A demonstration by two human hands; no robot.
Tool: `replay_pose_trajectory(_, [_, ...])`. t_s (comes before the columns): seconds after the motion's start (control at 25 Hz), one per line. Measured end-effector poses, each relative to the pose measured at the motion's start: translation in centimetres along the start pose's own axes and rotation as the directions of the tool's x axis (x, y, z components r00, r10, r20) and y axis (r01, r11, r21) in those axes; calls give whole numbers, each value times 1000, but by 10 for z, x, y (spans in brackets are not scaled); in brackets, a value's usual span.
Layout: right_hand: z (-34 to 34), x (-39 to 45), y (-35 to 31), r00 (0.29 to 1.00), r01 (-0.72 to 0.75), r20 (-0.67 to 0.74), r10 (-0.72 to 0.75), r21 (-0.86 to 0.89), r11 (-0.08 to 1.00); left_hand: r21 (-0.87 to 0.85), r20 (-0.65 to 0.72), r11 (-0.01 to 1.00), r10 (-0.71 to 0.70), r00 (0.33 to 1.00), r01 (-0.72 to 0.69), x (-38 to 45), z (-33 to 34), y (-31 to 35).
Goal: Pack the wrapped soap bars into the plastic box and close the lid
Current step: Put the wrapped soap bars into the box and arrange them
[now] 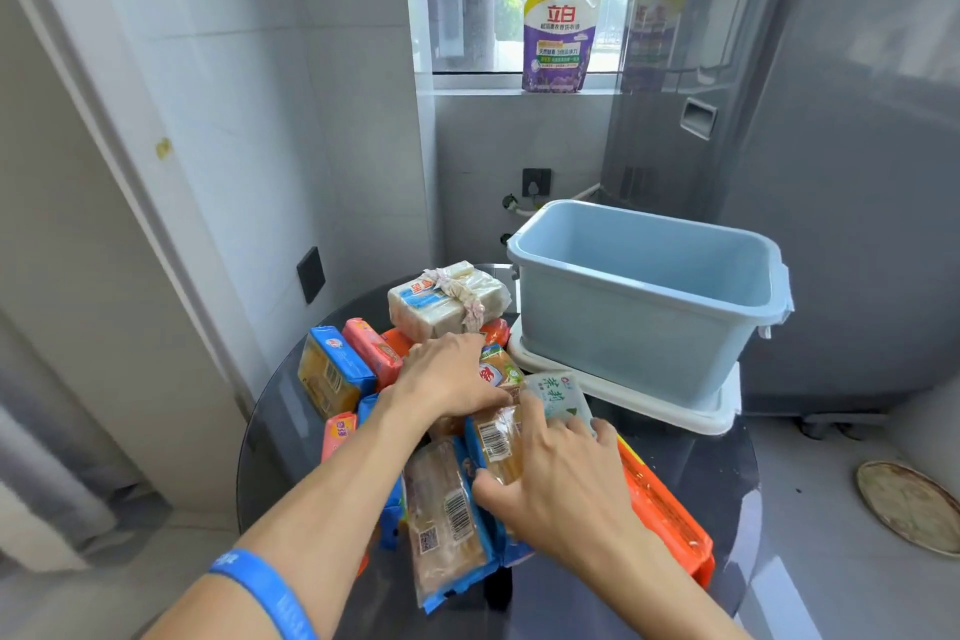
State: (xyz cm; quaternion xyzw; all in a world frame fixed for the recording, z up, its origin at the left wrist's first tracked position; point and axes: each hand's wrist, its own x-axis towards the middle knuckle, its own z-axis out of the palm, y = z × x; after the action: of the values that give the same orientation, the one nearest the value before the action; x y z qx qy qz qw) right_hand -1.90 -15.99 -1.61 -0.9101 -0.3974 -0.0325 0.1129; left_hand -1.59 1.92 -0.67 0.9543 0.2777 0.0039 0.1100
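Hands [452,374] crowd soap bars [332,369] beside box [644,307]

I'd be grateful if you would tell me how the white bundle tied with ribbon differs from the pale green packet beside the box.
The white bundle is bulky, seemingly several bars tied with ribbon; the pale green packet is a single, flatter pack. The bundle sits untouched at the back of the pile, while the packet lies at the right hand, under its fingers. Both are wrapped soap, still outside the empty blue box.

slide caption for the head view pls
Both hands gather wrapped soap bars beside the empty blue plastic box.
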Motion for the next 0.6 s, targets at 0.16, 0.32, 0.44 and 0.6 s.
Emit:
replay_pose_trajectory(0.16, [3, 5, 4, 999, -8, 47, 8, -3, 1000, -270, 14, 961, -58, 998, 60, 1, -7, -18])
replay_pose_trajectory(0.32, [-8, 14, 10, 994, -86, 85, 65, 258, 962, -582, -8, 808, -112, 994, 86, 8, -17, -33])
replay_pose_trajectory(0.44, [-19, 18, 23, 974, -217, 172, 147, 521, 825, -460, -31, 885, -101, 994, 76, 9, -12, -24])
replay_pose_trajectory(0.6, [-20, 20, 26, 978, -204, 142, 152, 509, 836, -133, -88, 981, -155, 984, 143, 15, -4, -8])
